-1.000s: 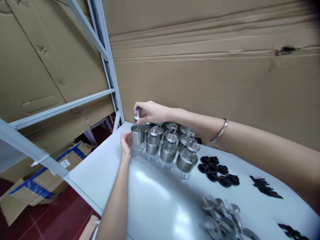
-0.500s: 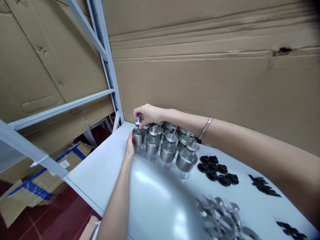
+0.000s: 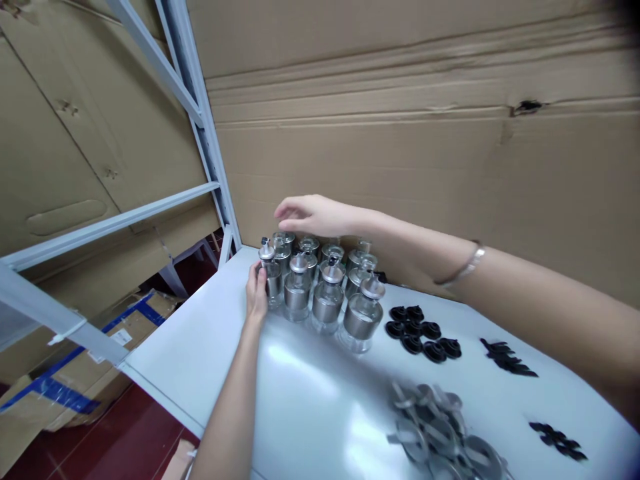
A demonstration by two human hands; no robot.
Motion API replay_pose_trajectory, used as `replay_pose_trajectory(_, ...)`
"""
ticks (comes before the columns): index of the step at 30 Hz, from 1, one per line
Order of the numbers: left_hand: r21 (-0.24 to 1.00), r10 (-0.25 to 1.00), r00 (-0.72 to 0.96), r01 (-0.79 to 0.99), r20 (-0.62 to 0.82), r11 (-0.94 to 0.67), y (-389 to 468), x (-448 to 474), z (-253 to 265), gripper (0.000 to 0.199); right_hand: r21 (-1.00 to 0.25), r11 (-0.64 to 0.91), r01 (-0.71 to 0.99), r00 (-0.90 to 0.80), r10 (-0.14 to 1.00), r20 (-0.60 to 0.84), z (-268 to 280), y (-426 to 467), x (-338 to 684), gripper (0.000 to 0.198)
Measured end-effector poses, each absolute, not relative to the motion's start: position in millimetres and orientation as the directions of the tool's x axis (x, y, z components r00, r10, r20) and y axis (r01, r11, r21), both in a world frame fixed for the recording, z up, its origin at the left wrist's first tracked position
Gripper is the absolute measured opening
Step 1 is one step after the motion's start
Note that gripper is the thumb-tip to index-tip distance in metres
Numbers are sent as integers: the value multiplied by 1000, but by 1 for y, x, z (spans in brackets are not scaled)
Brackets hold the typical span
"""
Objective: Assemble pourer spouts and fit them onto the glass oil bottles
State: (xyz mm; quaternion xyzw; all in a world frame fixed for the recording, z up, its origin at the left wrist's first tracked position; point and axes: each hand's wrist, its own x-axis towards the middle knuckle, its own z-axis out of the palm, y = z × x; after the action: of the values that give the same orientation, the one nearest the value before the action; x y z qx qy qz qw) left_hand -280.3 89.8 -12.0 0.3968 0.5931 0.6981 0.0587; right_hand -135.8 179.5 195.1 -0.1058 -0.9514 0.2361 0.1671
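Cardboard (image 3: 400, 167) blocks the way behind the bottles (image 3: 327, 303); black discs (image 3: 413, 343) lie beside.

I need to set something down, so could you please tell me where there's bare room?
Bare tabletop lies between the left forearm and metal pieces, in front of the bottles, and between the left hand and the tabletop's left edge. Bottles crowd the back.

- No text, brand, number or sign is being shown legibly in the head view.
- A white label (image 3: 121, 337) is being borne by the upper face of the cardboard box (image 3: 100, 377) at the lower left, near strips of blue tape (image 3: 65, 395).
- Any print on that label is being rendered unreadable by its small size and by blur.
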Motion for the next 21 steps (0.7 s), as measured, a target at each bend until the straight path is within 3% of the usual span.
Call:
replay_pose_trajectory(3, 831, 350, -755, 478, 554, -284, 86, -267, -3, 44, -577, 816, 27, -695, 430, 576, 187, 168, -88, 17)
replay_pose_trajectory(5, 773, 227, -746, 557, 626, -303, 80, -248, 5, 39, -605, 796, -21, -399, 548, 735, 169, 156, -57, 14)
replay_pose_trajectory(7, 618, 142, -618, 685, 773, -387, 73, -221, 14, 29, -647, 762, -26, -155, 636, 756, 142, 142, -32, 13)
replay_pose_trajectory(9, 363, 157, -336, 732, 929, -577, 66, -189, 19, 24, -716, 698, -34, -170, 702, 692, 113, 130, -15, 16)
replay_pose_trajectory(11, 244, 194, -151, 667, 969, -704, 61, -158, 18, 39, -766, 641, -61, -277, 726, 630, 86, 122, -7, 23)
replay_pose_trajectory(13, 265, 278, -75, 603, 958, -752, 58, -135, 11, 57, -783, 618, -72, -361, 715, 598, 66, 117, -5, 33)
replay_pose_trajectory(16, 451, 481, -101, 554, 871, -700, 57, -115, -6, 77, -785, 603, -140, -427, 679, 598, 47, 115, -10, 50)
replay_pose_trajectory(18, 539, 575, -119, 540, 809, -646, 57, -110, -15, 82, -779, 609, -150, -441, 664, 604, 40, 118, -14, 50)
replay_pose_trajectory(21, 546, 598, -118, 572, 793, -612, 60, -108, -22, 83, -731, 679, -74, -427, 641, 638, 33, 126, -18, 43)
